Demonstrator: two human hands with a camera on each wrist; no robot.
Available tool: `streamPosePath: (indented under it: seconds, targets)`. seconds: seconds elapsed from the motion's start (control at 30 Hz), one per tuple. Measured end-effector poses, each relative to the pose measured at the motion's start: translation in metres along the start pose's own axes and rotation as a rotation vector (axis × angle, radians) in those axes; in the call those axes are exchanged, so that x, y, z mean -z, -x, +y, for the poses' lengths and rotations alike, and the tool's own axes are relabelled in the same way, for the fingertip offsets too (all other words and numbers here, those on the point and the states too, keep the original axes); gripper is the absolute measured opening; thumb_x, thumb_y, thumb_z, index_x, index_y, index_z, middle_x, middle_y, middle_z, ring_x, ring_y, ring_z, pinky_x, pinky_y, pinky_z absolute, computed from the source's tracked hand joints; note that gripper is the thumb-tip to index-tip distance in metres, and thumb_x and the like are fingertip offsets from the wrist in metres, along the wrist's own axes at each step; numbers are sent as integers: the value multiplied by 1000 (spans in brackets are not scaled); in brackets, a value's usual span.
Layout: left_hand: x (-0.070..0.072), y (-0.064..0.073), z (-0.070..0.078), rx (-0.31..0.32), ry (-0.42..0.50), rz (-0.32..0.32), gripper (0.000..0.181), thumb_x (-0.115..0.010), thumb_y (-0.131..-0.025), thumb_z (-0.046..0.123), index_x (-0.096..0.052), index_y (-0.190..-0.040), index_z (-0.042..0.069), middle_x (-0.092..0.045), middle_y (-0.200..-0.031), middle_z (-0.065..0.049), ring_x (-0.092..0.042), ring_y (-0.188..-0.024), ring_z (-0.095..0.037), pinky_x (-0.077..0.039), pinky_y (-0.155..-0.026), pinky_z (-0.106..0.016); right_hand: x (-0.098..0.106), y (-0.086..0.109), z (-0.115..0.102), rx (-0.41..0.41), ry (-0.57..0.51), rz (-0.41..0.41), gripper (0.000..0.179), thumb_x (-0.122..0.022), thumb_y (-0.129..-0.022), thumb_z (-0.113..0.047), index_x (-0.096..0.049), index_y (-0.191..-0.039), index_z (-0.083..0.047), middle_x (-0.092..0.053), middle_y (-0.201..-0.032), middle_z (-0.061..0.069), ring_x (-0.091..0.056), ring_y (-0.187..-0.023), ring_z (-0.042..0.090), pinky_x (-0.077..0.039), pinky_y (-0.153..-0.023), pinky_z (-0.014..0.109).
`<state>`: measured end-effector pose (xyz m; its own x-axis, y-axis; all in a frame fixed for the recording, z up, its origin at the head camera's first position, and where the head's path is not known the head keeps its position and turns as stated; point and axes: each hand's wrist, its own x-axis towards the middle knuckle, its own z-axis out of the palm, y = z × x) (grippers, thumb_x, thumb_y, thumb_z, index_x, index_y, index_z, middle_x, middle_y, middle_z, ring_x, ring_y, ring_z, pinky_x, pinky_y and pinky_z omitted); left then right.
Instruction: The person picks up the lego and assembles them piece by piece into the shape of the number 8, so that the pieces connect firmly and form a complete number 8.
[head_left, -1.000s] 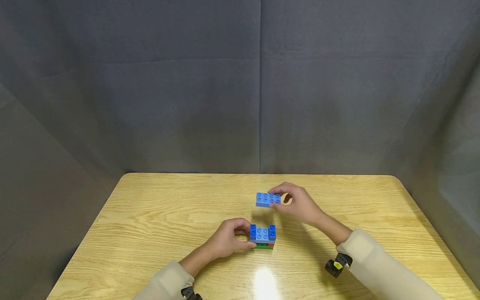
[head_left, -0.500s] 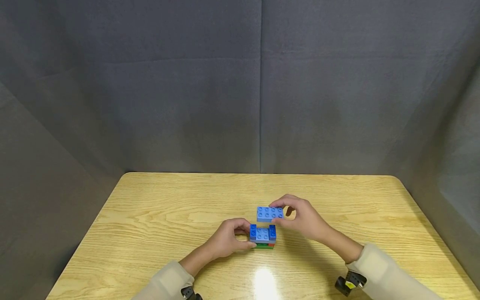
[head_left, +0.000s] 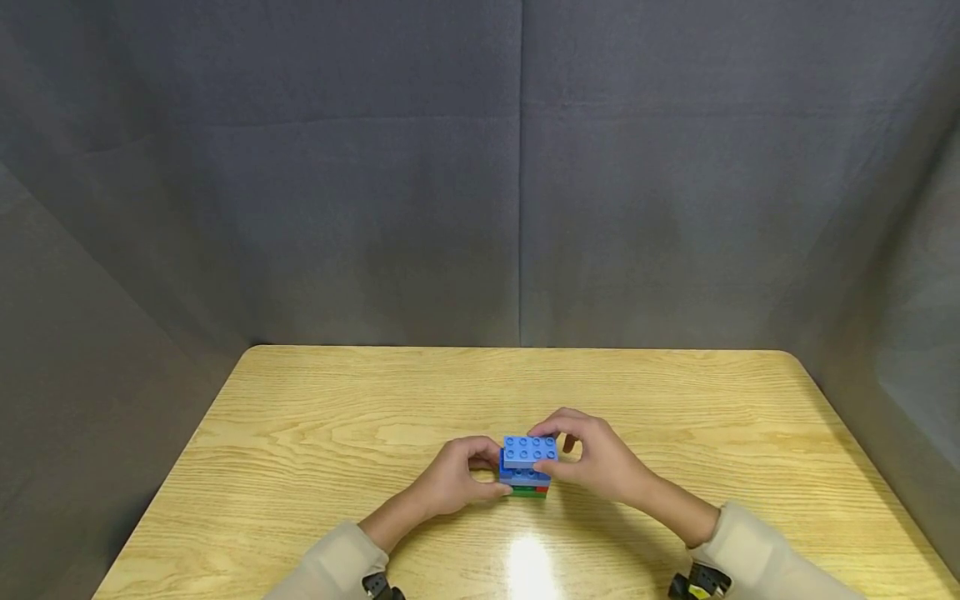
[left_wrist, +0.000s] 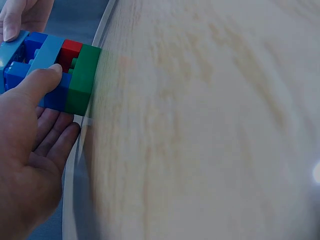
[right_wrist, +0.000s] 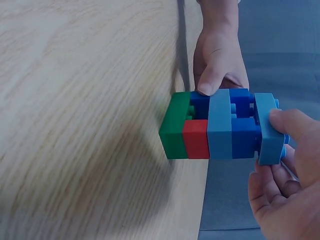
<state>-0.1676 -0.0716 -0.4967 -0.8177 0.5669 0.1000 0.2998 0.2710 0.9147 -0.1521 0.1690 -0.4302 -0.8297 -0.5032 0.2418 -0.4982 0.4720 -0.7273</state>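
A stack of toy building bricks stands on the table, with a green brick [right_wrist: 174, 127] at its base. Above that come a red brick [right_wrist: 196, 140] beside a dark blue one, a light blue brick [right_wrist: 219, 125], and two small dark blue bricks [right_wrist: 243, 137]. My left hand [head_left: 457, 479] grips the left end of the stack between thumb and fingers. Pinched by its right end in my right hand [head_left: 600, 458], another light blue brick [head_left: 528, 450] lies over the dark blue pair. Studs show in a narrow gap beneath it in the right wrist view.
The wooden table [head_left: 337, 400] has rounded far corners. Grey curtains [head_left: 375, 208] hang behind it and along both sides. A bright light reflection [head_left: 531, 567] lies on the tabletop in front of the stack.
My right hand has brought the light blue brick nearer and down, from behind the stack to over its top. The left hand has stayed in place on the stack.
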Motion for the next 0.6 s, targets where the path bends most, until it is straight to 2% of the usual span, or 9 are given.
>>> streamPosePath:
  seconds: [0.3, 0.47, 0.6]
  targets:
    - [1, 0, -1, 22, -4, -1, 31, -81, -74, 20, -64, -99, 13, -64, -95, 5, -62, -89, -8, -52, -82, -23, -3, 2, 0, -1, -4, 2, 31, -75, -79, -35, -66, -106, -25, -61, -99, -15, -54, -85, 8, -50, -70, 29]
    - [0, 0, -1, 15, 4, -3, 31, -81, -74, 19, -64, -100, 13, -64, -96, 4, -63, -90, -9, -52, -82, -23, -4, 1, -2, -18, -10, -7, 31, -75, -79, -35, -66, -107, -26, -60, -99, -17, -55, -88, 7, -50, -71, 29]
    - [1, 2, 3, 18, -2, 1, 30, -80, -75, 16, -64, -99, 12, -63, -96, 3, -62, -90, -10, -52, -83, -26, -5, 1, -3, -13, -2, -2, 31, -76, -78, -33, -67, -106, -25, -61, -99, -16, -55, -88, 7, -50, -70, 29]
